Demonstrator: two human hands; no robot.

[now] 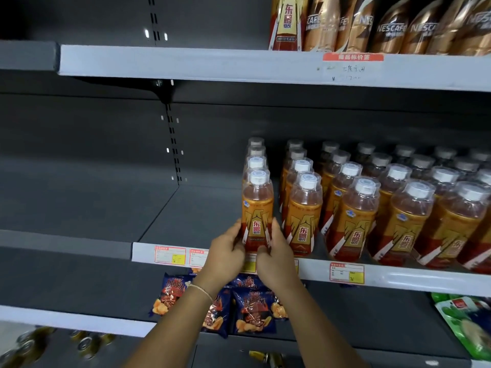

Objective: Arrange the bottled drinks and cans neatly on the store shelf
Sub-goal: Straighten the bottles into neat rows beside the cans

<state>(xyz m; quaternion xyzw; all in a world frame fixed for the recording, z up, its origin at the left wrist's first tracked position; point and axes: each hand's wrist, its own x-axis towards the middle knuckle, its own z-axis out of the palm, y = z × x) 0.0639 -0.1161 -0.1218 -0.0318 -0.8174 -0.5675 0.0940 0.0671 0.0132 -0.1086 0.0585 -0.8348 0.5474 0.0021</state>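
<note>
An orange energy-drink bottle (pixel 257 208) with a white cap stands at the front of the leftmost row on the middle shelf (pixel 170 254). My left hand (pixel 228 253) grips its lower left side. My right hand (pixel 273 254) grips its lower right side. Behind it runs a row of the same bottles (pixel 255 158). To the right stand several more rows of such bottles (pixel 356 216).
Brown coffee bottles (pixel 390 25) and one orange bottle (pixel 286 22) fill the top shelf at right. Blue snack bags (pixel 249 312) lie on the shelf below, green packs (pixel 467 322) at far right. Cans (pixel 87 343) sit at the bottom left. The middle shelf's left part (pixel 191 213) is bare.
</note>
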